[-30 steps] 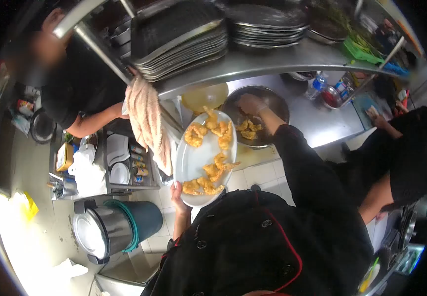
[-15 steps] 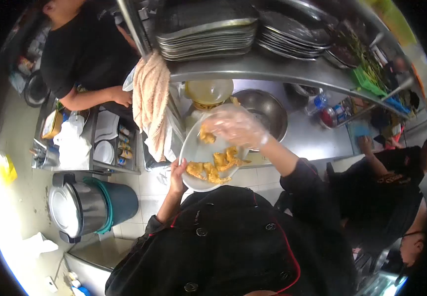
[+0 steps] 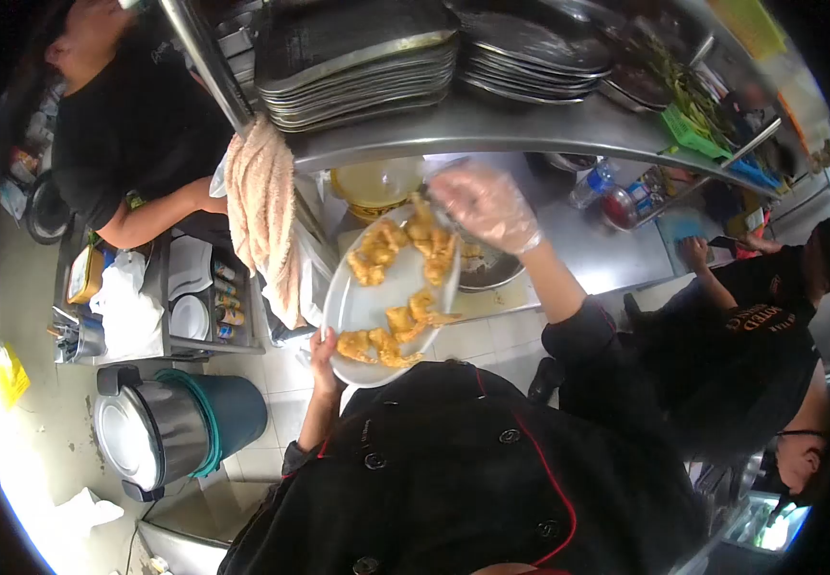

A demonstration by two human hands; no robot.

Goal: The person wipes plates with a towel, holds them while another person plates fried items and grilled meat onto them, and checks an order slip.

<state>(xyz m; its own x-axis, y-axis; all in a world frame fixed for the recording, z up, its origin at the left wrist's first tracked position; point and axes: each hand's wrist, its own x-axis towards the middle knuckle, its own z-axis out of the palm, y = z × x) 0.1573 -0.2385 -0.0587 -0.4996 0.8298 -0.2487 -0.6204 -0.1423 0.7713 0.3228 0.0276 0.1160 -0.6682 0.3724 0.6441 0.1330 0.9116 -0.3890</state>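
My left hand (image 3: 324,358) is closed on the lower left rim of a white oval plate (image 3: 352,311), holding it tilted in front of me. Several golden, battered fried prawns lie on it: an upper group (image 3: 376,251) and a lower group (image 3: 381,347). Above the plate's upper right edge is my right hand (image 3: 488,209) in a clear plastic glove, close to a prawn's tail. Its fingers are blurred, so their grip is unclear. Partly hidden behind the plate and hand, a metal bowl (image 3: 496,271) stands on the counter, with some food bits inside.
A yellowish tub (image 3: 376,182) stands behind the plate. Overhead, a steel shelf (image 3: 530,123) carries stacked dark trays (image 3: 357,72). A towel (image 3: 260,206) hangs at the left post. One person (image 3: 137,125) stands at left, another (image 3: 721,374) at right. A lidded steel pot (image 3: 132,422) is lower left.
My right hand has moved up and right, off the plate's middle. More prawns now show in the upper part of the plate. The plate has shifted slightly left, still in my left hand.
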